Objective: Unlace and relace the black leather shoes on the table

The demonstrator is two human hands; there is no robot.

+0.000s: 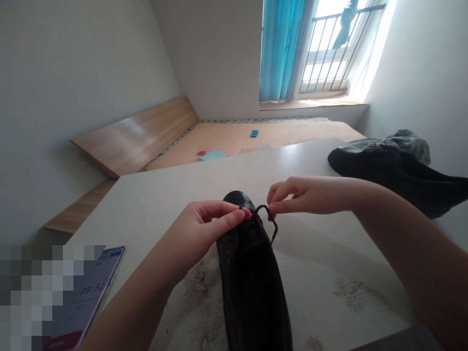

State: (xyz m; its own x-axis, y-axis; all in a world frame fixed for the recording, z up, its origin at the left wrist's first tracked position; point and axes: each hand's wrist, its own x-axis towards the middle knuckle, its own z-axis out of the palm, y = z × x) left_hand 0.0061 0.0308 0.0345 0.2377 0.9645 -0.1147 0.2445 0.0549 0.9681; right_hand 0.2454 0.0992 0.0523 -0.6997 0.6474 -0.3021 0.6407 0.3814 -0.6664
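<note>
A black leather shoe [252, 278] lies on the white table [153, 204], toe pointing away from me. My left hand [204, 231] rests over the shoe's left side, thumb and fingers pinched on one end of the black shoelace [263, 210]. My right hand [298, 195] hovers just right of the toe, thumb and forefinger pinched on the other part of the lace, which loops between both hands and hangs down the shoe's right side.
A phone [87, 297] showing a timer lies at the table's left front corner. A dark bag or garment [398, 168] sits at the far right of the table. Beyond is a bare wooden bed frame [146, 131] and a barred window [329, 48] with a blue curtain.
</note>
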